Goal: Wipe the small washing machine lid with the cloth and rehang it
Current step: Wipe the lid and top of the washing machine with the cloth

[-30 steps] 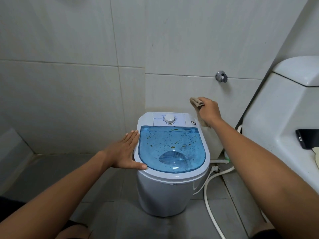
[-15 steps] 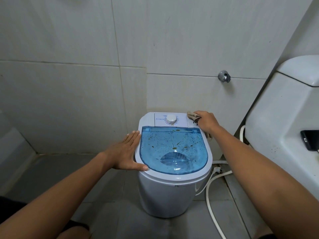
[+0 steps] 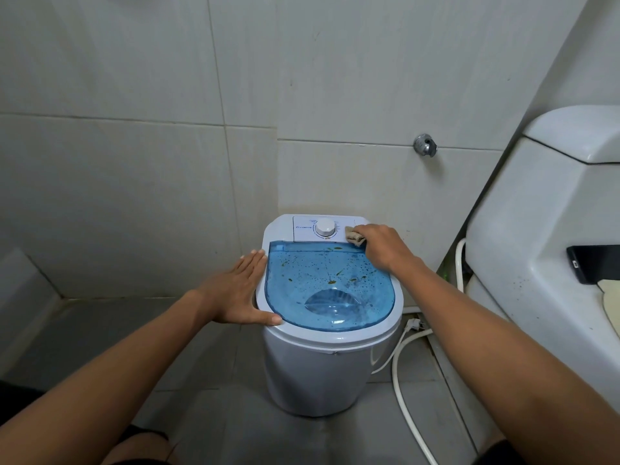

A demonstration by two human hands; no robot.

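Note:
A small white washing machine stands on the tiled floor against the wall. Its clear blue lid is closed and speckled with brown dirt. A white dial sits on the control panel behind the lid. My left hand lies flat, fingers together, on the machine's left rim beside the lid. My right hand presses a beige cloth onto the panel's right end, at the lid's back right corner. Most of the cloth is hidden under the hand.
A metal wall fitting sticks out of the tiles above and right of the machine. A white toilet cistern fills the right side, with a black phone lying on it. A white hose runs along the floor beside the machine.
My right hand has come down from near the wall with the cloth and moved left onto the machine's top right corner. The left hand has stayed on the rim.

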